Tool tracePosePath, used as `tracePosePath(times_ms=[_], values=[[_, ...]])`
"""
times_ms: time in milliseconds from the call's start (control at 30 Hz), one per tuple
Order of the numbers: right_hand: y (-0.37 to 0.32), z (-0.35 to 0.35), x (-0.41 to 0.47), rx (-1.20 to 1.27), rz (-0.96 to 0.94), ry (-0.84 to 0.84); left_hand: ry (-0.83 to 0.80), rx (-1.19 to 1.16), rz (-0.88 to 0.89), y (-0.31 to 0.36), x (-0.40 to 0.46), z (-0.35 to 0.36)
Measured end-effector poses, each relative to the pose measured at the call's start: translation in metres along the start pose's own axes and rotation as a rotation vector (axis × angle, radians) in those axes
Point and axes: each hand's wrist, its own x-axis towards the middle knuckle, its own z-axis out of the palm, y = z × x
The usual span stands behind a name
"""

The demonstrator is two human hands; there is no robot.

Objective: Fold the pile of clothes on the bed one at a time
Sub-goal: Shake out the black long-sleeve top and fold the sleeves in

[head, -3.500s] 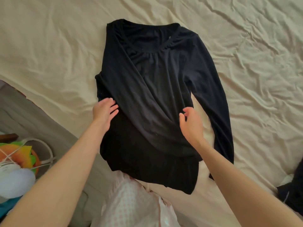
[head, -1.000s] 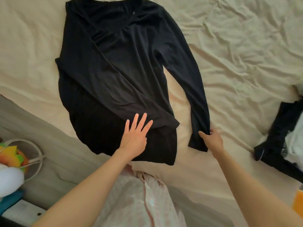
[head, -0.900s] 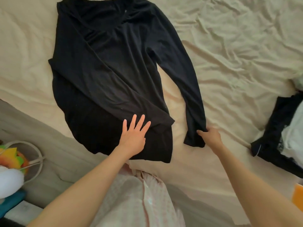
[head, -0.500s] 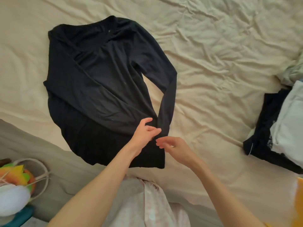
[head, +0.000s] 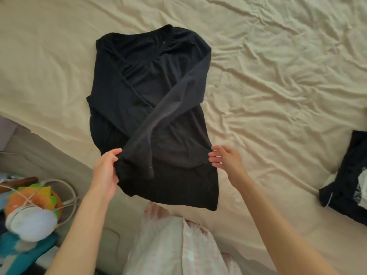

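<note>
1 black long-sleeve top [head: 170, 124] is lying flat on the cream bedsheet [head: 278, 80], long axis running away from the person, neckline at the far end, hem near. both sleeves are crossing over the body in an x. left hand [head: 105, 171] is gripping the cuff of the upper sleeve at the near-left edge, thumb and fingers curled round it. right hand [head: 226, 159] is sitting at the top's right edge, fingers loosely bent and slightly spread, tips touching fabric, holding nothing. dark clothes [head: 347, 175] are lying well apart at right.

A rumpled cream bedsheet [head: 278, 80] covers the bed. At lower left, off its edge, sits an orange, yellow and green toy [head: 33, 197] with a white round object [head: 32, 225] and a white cord loop [head: 67, 187] beside it.
</note>
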Motion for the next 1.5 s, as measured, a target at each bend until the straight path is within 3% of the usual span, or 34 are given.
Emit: tracePosePath(times_ms=[67, 133, 233, 367, 500, 633, 833, 900, 1000, 1167, 1233, 1333, 1500], values=[[-0.009, 0.019, 0.003, -0.007, 0.016, -0.046, 0.167, 0.107, -0.071, -0.009, 0.019, -0.018], [-0.019, 0.037, 0.008, -0.002, 0.034, -0.068, 0.199, 0.362, -0.049, -0.014, 0.035, -0.025], [-0.038, 0.058, 0.02, 0.018, 0.056, -0.083, 0.11, 0.608, 0.073, -0.009, 0.053, -0.02], [-0.071, 0.081, 0.044, 0.114, 0.076, -0.086, 0.065, 0.72, 0.296, 0.025, 0.079, 0.01], [-0.1, 0.101, 0.072, 0.247, 0.171, -0.079, -0.113, 0.772, 0.484, 0.07, 0.11, 0.06], [-0.112, 0.125, 0.1, 0.449, 0.336, -0.133, -0.269, 0.734, 0.597, 0.113, 0.145, 0.115], [-0.128, 0.125, 0.125, 1.001, 0.197, 0.016, -0.4, 0.621, 0.488, 0.167, 0.175, 0.202], [-0.129, 0.116, 0.127, 1.112, 0.268, 0.01, -0.439, 0.651, 0.511, 0.176, 0.177, 0.225], [-0.129, 0.117, 0.123, 1.079, 0.366, -0.076, -0.475, 0.659, 0.506, 0.187, 0.177, 0.256], [-0.131, 0.122, 0.128, 1.023, 0.431, -0.254, -0.536, 0.62, 0.35, 0.21, 0.181, 0.285], [-0.136, 0.119, 0.135, 1.022, 0.47, -0.211, -0.511, 0.553, 0.331, 0.217, 0.184, 0.287], [-0.149, 0.111, 0.147, 0.999, 0.492, -0.13, -0.595, 0.471, 0.305, 0.219, 0.191, 0.29], [-0.171, 0.089, 0.165, 1.086, 0.394, -0.058, -0.662, 0.383, 0.398, 0.221, 0.2, 0.301]])
